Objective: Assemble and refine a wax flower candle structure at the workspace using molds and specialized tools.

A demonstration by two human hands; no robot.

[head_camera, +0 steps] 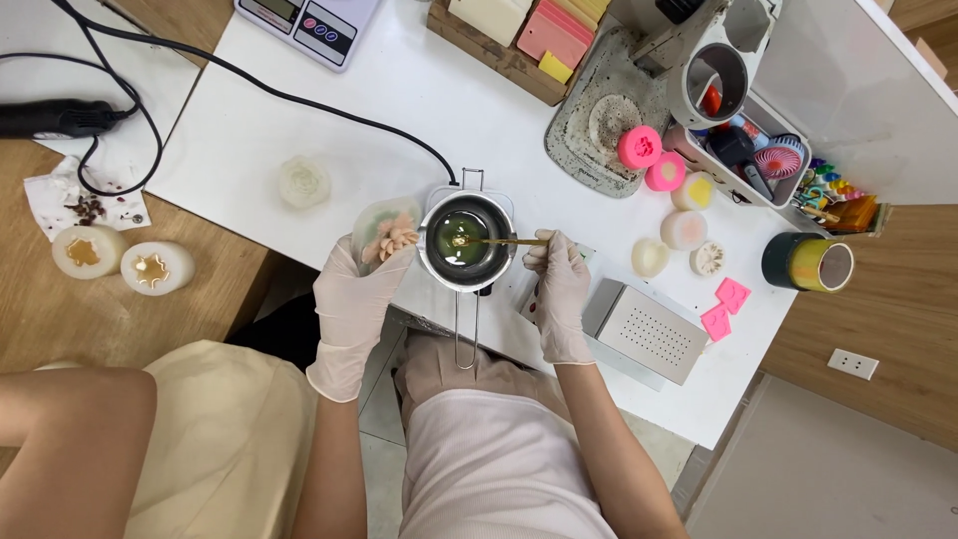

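From the head camera, looking straight down: the gloved left hand (351, 299) has its grip wrapped around a clear mould (384, 232) with a peach flower shape inside, held at the bench (399, 90) edge, just left of the small metal melting pot (467, 240). The gloved right hand (561, 289) pinches a thin gold spoon (499, 241), its tip dipped in the dark green liquid in the pot. The pot's wire handle points back toward the person.

Right of the hands lies a perforated metal box (649, 334), then two pink squares (725, 306) and a green-and-yellow tape roll (810, 263). A wooden tray of cream, pink and yellow blocks (529, 35) sits at the top edge. A digital scale (309, 25) is top left, with a black cable (299, 100) running to the pot.
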